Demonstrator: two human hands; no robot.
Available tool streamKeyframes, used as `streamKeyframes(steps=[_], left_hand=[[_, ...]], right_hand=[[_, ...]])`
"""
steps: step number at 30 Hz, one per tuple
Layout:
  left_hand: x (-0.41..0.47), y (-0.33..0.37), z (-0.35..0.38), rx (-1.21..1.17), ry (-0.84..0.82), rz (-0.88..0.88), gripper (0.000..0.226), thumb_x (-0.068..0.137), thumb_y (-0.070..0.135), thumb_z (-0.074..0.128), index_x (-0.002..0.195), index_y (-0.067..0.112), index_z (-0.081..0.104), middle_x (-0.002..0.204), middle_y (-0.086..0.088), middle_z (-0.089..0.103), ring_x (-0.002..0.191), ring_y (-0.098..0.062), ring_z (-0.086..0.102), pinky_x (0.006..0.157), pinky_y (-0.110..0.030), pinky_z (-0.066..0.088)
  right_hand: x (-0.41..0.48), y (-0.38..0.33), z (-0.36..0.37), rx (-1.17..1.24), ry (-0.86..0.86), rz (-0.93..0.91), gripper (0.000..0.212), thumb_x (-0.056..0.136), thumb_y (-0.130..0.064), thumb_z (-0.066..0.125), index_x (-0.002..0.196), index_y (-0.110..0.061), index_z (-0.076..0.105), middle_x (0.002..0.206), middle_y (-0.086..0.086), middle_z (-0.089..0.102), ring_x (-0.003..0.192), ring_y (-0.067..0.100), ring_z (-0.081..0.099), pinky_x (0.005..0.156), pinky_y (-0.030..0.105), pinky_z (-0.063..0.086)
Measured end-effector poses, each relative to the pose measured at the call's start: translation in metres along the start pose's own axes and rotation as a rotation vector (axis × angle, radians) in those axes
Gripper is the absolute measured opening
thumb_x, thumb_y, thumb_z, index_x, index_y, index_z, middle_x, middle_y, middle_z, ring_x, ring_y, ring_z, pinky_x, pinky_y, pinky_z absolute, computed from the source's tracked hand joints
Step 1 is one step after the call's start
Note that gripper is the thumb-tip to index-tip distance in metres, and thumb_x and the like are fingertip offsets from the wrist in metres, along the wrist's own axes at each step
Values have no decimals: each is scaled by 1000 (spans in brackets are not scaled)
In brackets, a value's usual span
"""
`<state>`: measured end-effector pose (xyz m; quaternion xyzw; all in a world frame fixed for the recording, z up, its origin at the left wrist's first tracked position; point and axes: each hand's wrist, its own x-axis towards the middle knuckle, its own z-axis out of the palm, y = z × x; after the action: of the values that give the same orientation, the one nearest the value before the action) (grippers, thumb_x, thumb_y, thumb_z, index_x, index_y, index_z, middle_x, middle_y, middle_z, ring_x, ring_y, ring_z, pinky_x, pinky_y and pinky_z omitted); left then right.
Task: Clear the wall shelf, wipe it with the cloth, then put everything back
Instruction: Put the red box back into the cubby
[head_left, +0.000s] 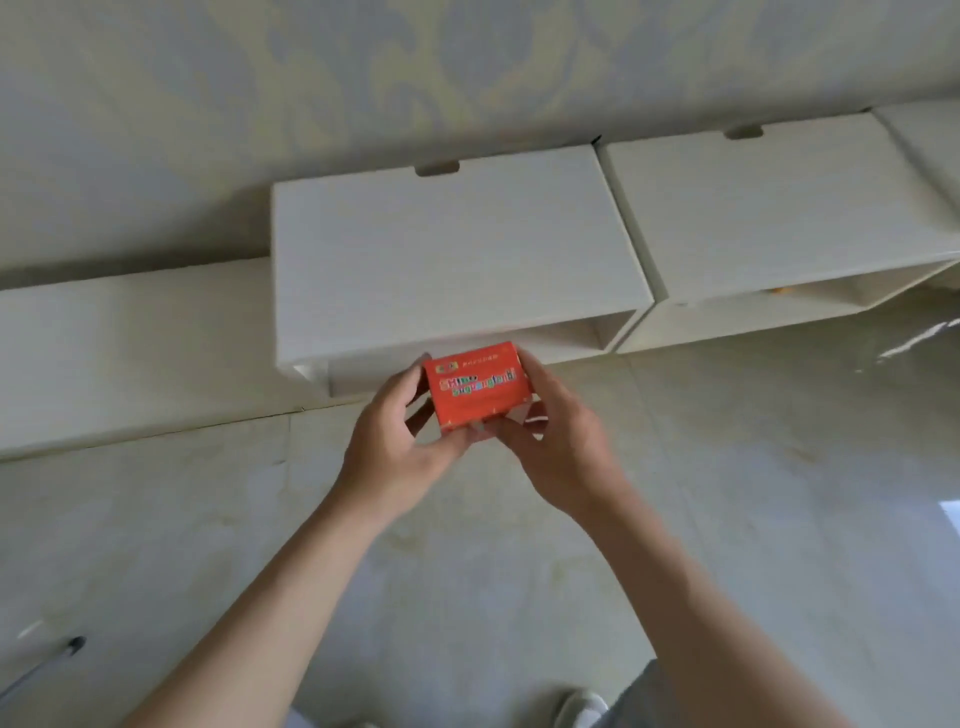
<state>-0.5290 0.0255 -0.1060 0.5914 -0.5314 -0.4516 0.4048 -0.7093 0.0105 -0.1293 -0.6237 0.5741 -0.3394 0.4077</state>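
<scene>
Both the left hand (397, 441) and right hand (553, 447) grip a red box (478, 387) between curled fingers, just before the white wall shelf (447, 249).

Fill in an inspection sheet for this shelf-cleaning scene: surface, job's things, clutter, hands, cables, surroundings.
Surface: white open-fronted wall shelf; nothing seen on its top.
Job's things: red box held in front of the shelf; cloth not seen.
Clutter: small orange item inside the neighbouring shelf; dark-tipped rod at lower left.
Hands: left hand and right hand both grip the red box by its ends.
Cables: nothing seen.
Surroundings: patterned wallpaper, glossy floor tiles, a shoe at the bottom edge.
</scene>
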Motion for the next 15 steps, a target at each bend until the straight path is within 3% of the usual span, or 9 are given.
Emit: streamKeyframes(steps=[2, 5, 9, 15], left_hand=[[17, -15, 5, 21, -15, 90, 67, 76, 14, 87, 128, 42, 55, 126, 12, 67, 120, -1, 60, 104, -25, 47], [35, -30, 5, 27, -19, 174, 60, 78, 5, 83, 122, 38, 60, 114, 11, 73, 110, -5, 67, 96, -22, 52], [49, -39, -3, 7, -43, 229, 43, 76, 18, 84, 116, 22, 67, 110, 10, 76, 104, -6, 70, 87, -17, 52], [55, -29, -7, 53, 7, 269, 41, 74, 28, 86, 112, 25, 69, 111, 11, 75, 106, -7, 69, 93, -29, 55]], right_hand=[[18, 16, 3, -1, 2, -69, 71, 81, -40, 74, 145, -44, 43, 113, -7, 66, 92, 11, 68, 83, 36, 58], [37, 26, 4, -60, 44, -166, 65, 75, -50, 67, 138, -41, 51, 102, -2, 64, 83, 10, 66, 79, 31, 56], [49, 23, 0, -130, 58, -238, 37, 84, -43, 74, 118, -36, 62, 91, -1, 62, 79, 10, 63, 75, 30, 55], [56, 12, -4, -122, 58, -229, 19, 85, -38, 76, 97, -27, 66, 94, -1, 63, 80, 8, 63, 70, 22, 51]])
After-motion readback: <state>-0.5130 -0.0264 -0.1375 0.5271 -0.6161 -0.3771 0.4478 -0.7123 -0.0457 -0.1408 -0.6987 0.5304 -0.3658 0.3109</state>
